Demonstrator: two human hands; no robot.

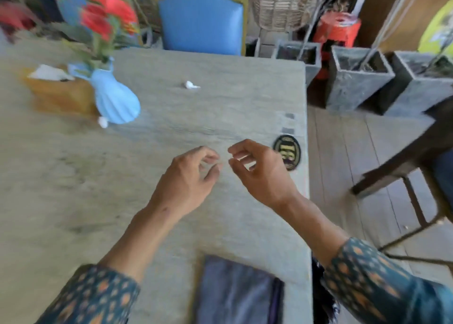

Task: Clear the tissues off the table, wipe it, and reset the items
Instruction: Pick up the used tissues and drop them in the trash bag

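Both hands hover low over the table [245,83], near its right edge. Left hand [188,176] and right hand [257,169] sit close together, fingers loosely curled, thumb & index tips nearly meeting on each; there's a pale bit visible inside the right hand's curl, maybe a tissue scrap, but blur means I can't tell if either hand actually has hold of anything. Task stuff left: one crumpled tissue [191,85] mid-table toward the blue chair [201,17], another small tissue ball [103,122] touching/just beside the base of the blue vase [115,98], w/ the tissue box [58,90] behind it. Folded dark cloth [235,291] waits at the near edge; round black coaster [286,152] just right of the right hand. Judgement: still at the clearing stage. To do it well, gather every scrap into one hand first, take the far tissue, then pick the vase-side one w/ fingertips w/o knocking the vase; wipe only once the top is bare.
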